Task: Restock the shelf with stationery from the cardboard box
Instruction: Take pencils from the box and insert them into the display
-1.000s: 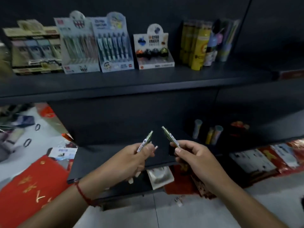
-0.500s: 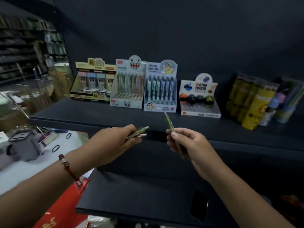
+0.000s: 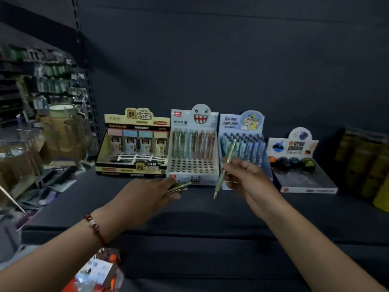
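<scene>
Left hand (image 3: 147,192) low over the dark shelf (image 3: 210,209), fingers curled round a green pen (image 3: 176,187) that lies nearly flat, tip toward 3 o'clock, just in front of the monster-face pen box (image 3: 193,144). Red bead bracelet (image 3: 94,228) on that wrist. Right hand (image 3: 246,178) at 3 o'clock of the left, pinching a second pen (image 3: 225,167), held steeply, clicker end toward 12, point toward 6, crossing in front of the blue cartoon pen box (image 3: 242,135). Hands apart, pens not touching.

Along the back of the shelf, from 9 toward 3: a yellow-and-black refill box (image 3: 134,144), the monster-face box with its back rows filled and front holes bare, the blue box, then the eraser box (image 3: 301,163) with round erasers. Yellow packs (image 3: 364,165) at far 3 o'clock, blurred. Cardboard box not in sight.
</scene>
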Tool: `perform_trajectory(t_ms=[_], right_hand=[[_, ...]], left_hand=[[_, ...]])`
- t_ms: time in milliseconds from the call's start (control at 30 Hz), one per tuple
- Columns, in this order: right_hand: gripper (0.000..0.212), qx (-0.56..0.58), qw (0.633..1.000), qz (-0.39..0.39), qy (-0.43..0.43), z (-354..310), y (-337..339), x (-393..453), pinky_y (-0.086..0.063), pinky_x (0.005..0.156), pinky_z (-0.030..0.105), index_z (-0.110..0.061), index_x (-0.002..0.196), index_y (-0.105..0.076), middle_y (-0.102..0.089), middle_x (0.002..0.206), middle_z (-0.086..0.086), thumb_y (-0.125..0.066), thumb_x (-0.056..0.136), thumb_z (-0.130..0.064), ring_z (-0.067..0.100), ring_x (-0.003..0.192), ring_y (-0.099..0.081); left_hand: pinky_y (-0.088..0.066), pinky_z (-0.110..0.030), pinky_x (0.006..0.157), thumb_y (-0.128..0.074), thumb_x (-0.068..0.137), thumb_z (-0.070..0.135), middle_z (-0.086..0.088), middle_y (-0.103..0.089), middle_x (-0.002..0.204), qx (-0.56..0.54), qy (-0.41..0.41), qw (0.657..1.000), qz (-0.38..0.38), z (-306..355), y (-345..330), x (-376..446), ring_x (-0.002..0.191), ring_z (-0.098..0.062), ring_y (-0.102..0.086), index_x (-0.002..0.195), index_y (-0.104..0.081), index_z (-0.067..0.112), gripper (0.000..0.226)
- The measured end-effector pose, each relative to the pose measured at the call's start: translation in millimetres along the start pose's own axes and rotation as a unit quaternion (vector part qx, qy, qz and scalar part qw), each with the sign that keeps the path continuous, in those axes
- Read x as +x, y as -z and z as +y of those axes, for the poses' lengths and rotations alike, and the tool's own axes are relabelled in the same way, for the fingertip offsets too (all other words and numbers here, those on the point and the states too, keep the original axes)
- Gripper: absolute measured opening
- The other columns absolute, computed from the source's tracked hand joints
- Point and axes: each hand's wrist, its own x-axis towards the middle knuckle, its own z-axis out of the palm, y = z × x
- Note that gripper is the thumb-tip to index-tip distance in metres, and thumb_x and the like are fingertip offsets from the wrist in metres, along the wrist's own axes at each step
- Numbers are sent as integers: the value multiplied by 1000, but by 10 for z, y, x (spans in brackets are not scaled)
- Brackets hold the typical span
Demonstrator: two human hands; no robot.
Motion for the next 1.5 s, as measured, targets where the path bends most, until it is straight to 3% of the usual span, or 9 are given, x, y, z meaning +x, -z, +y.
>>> perform_trajectory(t_ms=[167,333,467,667,933,1133,1267,1400,1500], right_hand=[[36,-124,987,44,91,35,-449,455,-56,82,32,-14,127,-61,-67,108,2,-66,94,-25,15,95,-67],[18,-173,968,71,166,56,-819,978,-57,79,41,-13,106,-67,-69,91,6,-67,93,-25,20,81,-67],[21,-211,952,94,199,187,-1029,1343,-49,68,27,-11,107,-68,-68,84,-1,-67,92,-26,12,71,-62],[14,-290,930,76,212,427,-1126,1531,-44,70,5,-18,102,-69,-71,94,-11,-66,93,-28,-7,86,-63],[19,-371,902,48,214,444,-1160,1612,-51,81,23,-11,101,-72,-72,95,-3,-63,94,-27,4,87,-66],[21,-460,864,35,204,409,-1277,1663,-49,78,28,-10,106,-70,-71,102,2,-61,96,-26,12,84,-62],[20,-438,873,41,210,460,-1276,1622,-57,70,39,-9,103,-69,-67,89,0,-62,96,-26,17,74,-65],[16,-403,889,45,213,466,-1251,1589,-48,71,25,-15,103,-69,-70,93,-4,-66,93,-27,7,81,-63],[27,-344,921,51,173,433,-1187,1515,-55,76,30,-27,114,-58,-68,103,-7,-67,91,-36,9,88,-67]], left_hand=[[-48,-34,68,-22,97,62,1,-64,119,-4,-18,1000,-12,-429,-91,272,91,-22,-65,139,-35,28,56],[-38,-30,59,-11,96,65,5,-65,111,1,-47,998,50,-697,-309,439,83,-20,-64,132,-42,30,59],[-33,-22,42,-23,96,62,10,-65,76,-45,-50,987,143,-839,-423,466,52,-10,-57,105,-55,29,47],[-27,-16,43,-38,96,60,13,-63,74,-130,-72,980,132,-886,-462,460,52,-6,-56,97,-45,35,25],[-18,-10,45,-25,93,66,24,-31,60,-168,-39,978,117,-899,-400,471,48,0,-30,97,-46,34,39],[-20,-14,48,-24,90,68,22,-34,61,-189,-25,978,84,-910,-353,444,49,0,-34,96,-43,34,40],[-25,-17,48,-24,89,68,18,-40,63,-209,-20,975,73,-912,-341,435,53,-5,-43,93,-32,39,31],[-29,-17,49,-23,87,69,14,-46,66,-218,-6,974,64,-908,-338,435,60,-10,-51,92,-33,38,33],[-26,-19,49,-25,86,69,14,-46,65,-228,5,972,60,-902,-329,440,59,-8,-50,89,-33,39,31]])
